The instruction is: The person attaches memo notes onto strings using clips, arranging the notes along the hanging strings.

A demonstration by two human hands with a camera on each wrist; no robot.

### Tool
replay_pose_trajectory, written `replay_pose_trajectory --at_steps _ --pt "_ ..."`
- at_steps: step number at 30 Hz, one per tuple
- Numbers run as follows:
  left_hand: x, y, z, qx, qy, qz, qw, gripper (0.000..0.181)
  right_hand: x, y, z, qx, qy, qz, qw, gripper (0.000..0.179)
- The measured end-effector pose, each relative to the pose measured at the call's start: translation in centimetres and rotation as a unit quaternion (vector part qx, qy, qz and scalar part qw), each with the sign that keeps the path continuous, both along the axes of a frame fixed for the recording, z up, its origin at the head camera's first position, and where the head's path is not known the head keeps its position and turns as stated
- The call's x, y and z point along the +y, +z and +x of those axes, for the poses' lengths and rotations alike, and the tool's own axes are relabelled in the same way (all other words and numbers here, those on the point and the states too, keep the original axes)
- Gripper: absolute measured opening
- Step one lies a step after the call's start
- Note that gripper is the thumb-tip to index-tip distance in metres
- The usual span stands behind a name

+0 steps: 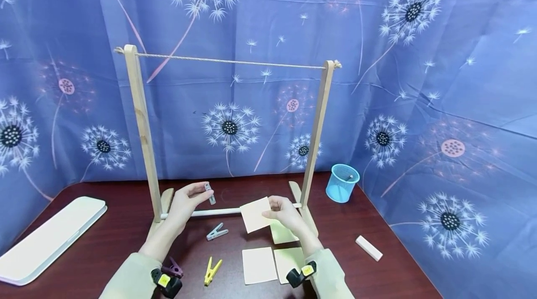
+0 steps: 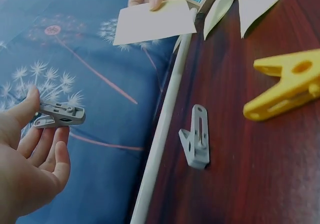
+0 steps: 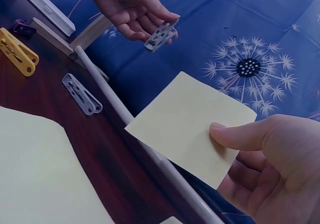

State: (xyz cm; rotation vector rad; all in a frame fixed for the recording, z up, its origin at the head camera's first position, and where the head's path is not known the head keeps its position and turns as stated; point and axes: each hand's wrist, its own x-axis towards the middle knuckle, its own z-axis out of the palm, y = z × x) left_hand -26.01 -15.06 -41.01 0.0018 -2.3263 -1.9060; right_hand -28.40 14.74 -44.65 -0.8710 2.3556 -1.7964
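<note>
My left hand (image 1: 187, 200) pinches a grey clothespin (image 2: 62, 114) by its handle end between thumb and fingers, raised above the table near the left post. In my right hand (image 1: 286, 213) is a pale yellow sticky note (image 3: 192, 126), gripped at one edge with the thumb across its face. The note is in the air, overlapping the stand's white crossbar (image 1: 216, 212) in the head view. A second grey clothespin (image 1: 216, 232) lies on the table between the hands. Above both hands, a rope (image 1: 230, 61) stretches between two wooden posts (image 1: 143, 135).
Several more sticky notes (image 1: 259, 266) lie near the right forearm. A yellow clothespin (image 1: 212, 271) and a purple clothespin (image 1: 173, 268) are at the front. A white case (image 1: 52, 238) sits left; a blue mesh cup (image 1: 341, 184) and a white block (image 1: 369, 248) sit right.
</note>
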Motion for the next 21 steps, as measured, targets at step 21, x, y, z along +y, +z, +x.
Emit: replay_pose_trajectory --at_steps 21 --pt "5.7 9.0 -2.8 0.125 -0.082 -0.118 0.9817 0.045 1.5 6.6 -1.2 0.021 -0.153 0.014 0.9879 0.019"
